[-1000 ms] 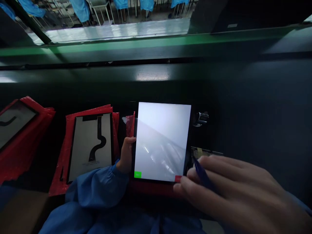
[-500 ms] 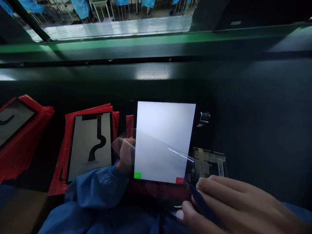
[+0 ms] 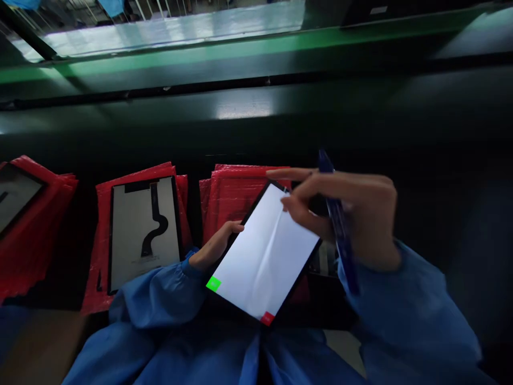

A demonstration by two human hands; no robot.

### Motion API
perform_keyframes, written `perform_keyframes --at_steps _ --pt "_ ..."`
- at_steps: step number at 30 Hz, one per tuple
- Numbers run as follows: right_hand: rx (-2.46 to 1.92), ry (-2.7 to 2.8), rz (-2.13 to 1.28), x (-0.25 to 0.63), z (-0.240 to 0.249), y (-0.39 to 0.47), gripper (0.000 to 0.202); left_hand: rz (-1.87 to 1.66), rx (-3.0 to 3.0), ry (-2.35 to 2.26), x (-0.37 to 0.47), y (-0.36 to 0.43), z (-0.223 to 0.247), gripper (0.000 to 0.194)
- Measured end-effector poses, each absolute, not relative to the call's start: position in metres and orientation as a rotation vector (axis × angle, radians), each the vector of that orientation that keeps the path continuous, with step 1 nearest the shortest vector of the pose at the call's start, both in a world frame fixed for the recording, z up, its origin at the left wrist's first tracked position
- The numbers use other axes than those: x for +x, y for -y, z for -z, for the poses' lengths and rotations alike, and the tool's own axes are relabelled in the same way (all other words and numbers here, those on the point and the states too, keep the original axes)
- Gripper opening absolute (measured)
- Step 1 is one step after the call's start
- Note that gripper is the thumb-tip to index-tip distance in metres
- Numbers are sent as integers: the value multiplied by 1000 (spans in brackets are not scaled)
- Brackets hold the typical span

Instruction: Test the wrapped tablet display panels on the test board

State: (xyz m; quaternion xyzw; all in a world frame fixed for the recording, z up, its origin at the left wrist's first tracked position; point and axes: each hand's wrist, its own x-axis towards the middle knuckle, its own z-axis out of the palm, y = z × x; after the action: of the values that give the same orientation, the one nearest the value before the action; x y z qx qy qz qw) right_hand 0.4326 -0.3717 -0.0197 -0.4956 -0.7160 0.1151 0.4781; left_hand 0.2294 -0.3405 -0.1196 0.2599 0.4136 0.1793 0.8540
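Observation:
A lit display screen (image 3: 260, 251), glowing white with a green and a red square at its lower corners, is tilted over the bench. My left hand (image 3: 218, 243) grips its left edge, thumb on the front. My right hand (image 3: 356, 208), fingers bent, has a blue pen (image 3: 340, 230) tucked in it, tip pointing up. Its thumb and index finger are at the screen's upper right corner. A pale streak across the glass looks like clear film; whether those fingers pinch it, I cannot tell.
Red plastic sleeves (image 3: 236, 187) lie stacked behind the screen. To the left, a display panel (image 3: 128, 235) with a curved black ribbon cable rests on more red sleeves, and a further red stack (image 3: 32, 251) is at far left. A black cable runs along the back.
The screen has turned clockwise and come lower, uncovering red sleeves behind. My right hand, with the pen, has moved up from the lower right to the screen's top corner. The view has shifted slightly.

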Motion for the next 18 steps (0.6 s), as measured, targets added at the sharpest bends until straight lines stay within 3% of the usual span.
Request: perform_keyframes --at_steps 4,8,10,14,18 --pt "-1219 1488 -535 448 40 343 15 -341 558 -835 226 340 116 23" --pt "-1225 1857 -570 466 51 337 101 -452 507 -836 224 337 109 20" --pt "-1281 1973 -469 470 54 336 113 -504 463 -852 222 335 108 19" --pt "-1204 1833 -589 474 58 329 107 -561 343 -902 218 332 109 17" --pt "-1062 1518 -790 476 72 316 66 -590 278 -919 218 330 108 17"
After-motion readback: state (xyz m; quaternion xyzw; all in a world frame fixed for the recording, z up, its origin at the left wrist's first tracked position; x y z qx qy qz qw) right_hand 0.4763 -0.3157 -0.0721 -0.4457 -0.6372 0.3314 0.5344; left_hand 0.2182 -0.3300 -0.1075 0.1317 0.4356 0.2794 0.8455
